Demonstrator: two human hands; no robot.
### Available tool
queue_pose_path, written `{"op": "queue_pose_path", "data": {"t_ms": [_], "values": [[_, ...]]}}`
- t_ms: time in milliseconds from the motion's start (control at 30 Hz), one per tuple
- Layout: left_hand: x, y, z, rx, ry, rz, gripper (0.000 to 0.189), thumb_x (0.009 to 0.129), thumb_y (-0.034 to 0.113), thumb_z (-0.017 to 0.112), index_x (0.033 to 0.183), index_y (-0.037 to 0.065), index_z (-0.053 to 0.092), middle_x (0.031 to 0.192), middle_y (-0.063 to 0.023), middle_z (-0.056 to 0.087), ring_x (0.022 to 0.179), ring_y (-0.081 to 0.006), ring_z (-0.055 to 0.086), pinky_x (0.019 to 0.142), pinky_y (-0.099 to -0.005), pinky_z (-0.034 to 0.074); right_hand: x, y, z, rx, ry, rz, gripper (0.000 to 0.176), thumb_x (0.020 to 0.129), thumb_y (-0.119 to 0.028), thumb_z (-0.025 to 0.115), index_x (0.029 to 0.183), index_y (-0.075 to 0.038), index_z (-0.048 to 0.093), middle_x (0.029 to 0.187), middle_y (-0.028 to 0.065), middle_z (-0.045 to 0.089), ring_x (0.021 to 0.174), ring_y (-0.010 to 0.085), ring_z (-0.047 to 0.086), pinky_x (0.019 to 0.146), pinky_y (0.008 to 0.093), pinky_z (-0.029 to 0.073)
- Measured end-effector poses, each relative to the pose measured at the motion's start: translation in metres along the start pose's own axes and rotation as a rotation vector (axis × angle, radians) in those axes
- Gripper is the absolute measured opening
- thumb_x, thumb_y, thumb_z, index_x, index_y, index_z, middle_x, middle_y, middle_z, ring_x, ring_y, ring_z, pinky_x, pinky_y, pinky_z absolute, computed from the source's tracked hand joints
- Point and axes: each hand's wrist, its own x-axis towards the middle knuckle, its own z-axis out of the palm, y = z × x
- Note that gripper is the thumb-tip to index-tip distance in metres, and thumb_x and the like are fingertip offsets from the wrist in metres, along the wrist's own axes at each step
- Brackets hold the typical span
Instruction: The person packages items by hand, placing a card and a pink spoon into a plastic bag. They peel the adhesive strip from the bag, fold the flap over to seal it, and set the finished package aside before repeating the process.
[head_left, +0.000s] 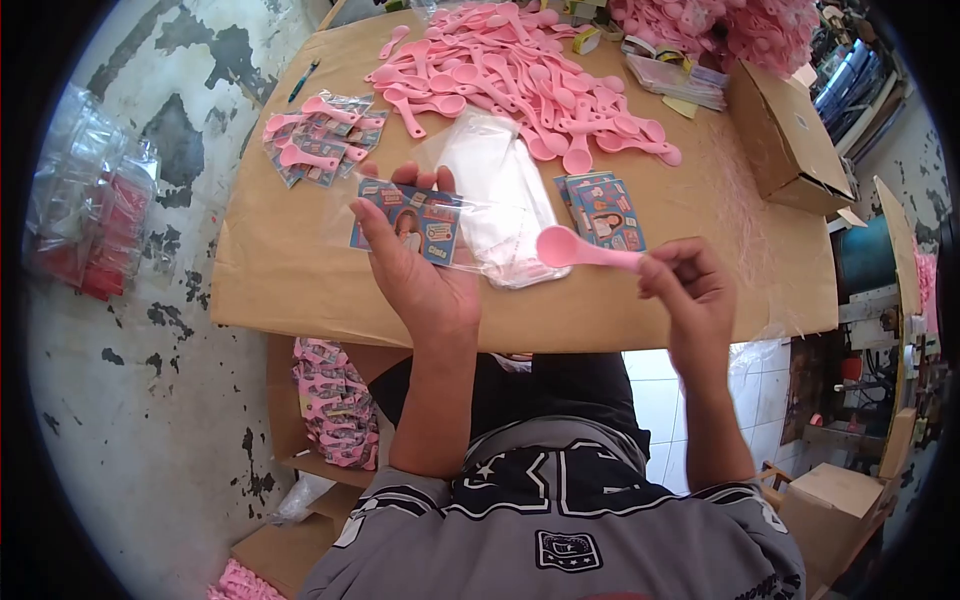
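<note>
My left hand point(425, 275) is closed around a clear plastic bag with a blue printed card point(437, 236) inside, thumb across its front. Between the thumb and fingers of my right hand point(690, 290) is the handle of a pink measuring spoon point(562, 247), its bowl pointing left toward the bag. Below and between the hands lies a stack of clear plastic bags point(490, 190) on the table. Beside it, just behind the spoon, rests a small stack of printed cards point(612, 205).
A large heap of pink spoons point(500, 70) covers the back of the brown table point(290, 270). Packed spoons with cards point(322, 150) and a pen point(304, 82) lie at left. An open cardboard box point(780, 140) stands at right; filled packs point(335, 405) sit below the table.
</note>
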Motion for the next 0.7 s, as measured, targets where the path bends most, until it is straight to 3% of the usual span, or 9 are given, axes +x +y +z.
{"op": "queue_pose_path", "data": {"t_ms": [133, 300, 500, 567, 700], "values": [[-0.018, -0.01, 0.008, 0.093, -0.065, -0.025, 0.059, 0.106, 0.045, 0.057, 0.147, 0.006, 0.043, 0.114, -0.0108, 0.063, 0.105, -0.0191, 0.065, 0.109, -0.0457, 0.053, -0.017, 0.013, 0.024, 0.207, -0.052, 0.084, 0.015, 0.097, -0.007, 0.073, 0.106, 0.001, 0.064, 0.09, 0.0077, 0.072, 0.08, 0.0117, 0.069, 0.078, 0.0257, 0.056], [-0.035, -0.018, 0.01, 0.026, -0.147, -0.166, 0.057, 0.107, 0.044, 0.055, 0.147, 0.006, 0.042, 0.11, -0.0076, 0.063, 0.104, -0.017, 0.064, 0.106, -0.0456, 0.055, -0.019, 0.007, 0.04, 0.334, -0.228, 0.132, 0.018, 0.099, -0.002, 0.068, 0.114, 0.002, 0.059, 0.106, 0.0119, 0.072, 0.092, 0.0134, 0.07, 0.082, 0.0278, 0.058], [-0.054, -0.03, 0.015, -0.103, -0.177, -0.456, 0.048, 0.109, 0.038, 0.054, 0.145, 0.007, 0.047, 0.111, -0.0057, 0.062, 0.102, -0.0161, 0.064, 0.106, -0.0411, 0.053, -0.006, 0.032, 0.044, 0.132, -0.167, -0.042, 0.027, 0.092, -0.006, 0.077, 0.108, -0.005, 0.055, 0.096, 0.001, 0.061, 0.09, 0.0074, 0.06, 0.082, 0.0237, 0.05], [-0.058, -0.032, 0.02, -0.057, -0.177, -0.507, 0.046, 0.11, 0.033, 0.053, 0.147, 0.007, 0.046, 0.109, -0.0059, 0.062, 0.1, -0.0161, 0.065, 0.105, -0.0405, 0.055, -0.004, 0.029, 0.046, 0.196, -0.19, -0.005, 0.032, 0.09, -0.008, 0.08, 0.109, -0.006, 0.055, 0.097, -0.0007, 0.058, 0.09, 0.0065, 0.057, 0.082, 0.0226, 0.048], [-0.05, -0.036, 0.009, -0.057, -0.234, -0.598, 0.046, 0.11, 0.026, 0.054, 0.148, 0.004, 0.043, 0.117, -0.0134, 0.064, 0.108, -0.0206, 0.066, 0.1, -0.0408, 0.059, 0.002, 0.034, 0.042, 0.269, -0.224, -0.017, 0.037, 0.087, -0.008, 0.082, 0.112, -0.007, 0.055, 0.1, -0.0013, 0.057, 0.091, 0.0055, 0.056, 0.08, 0.0216, 0.047]]}}
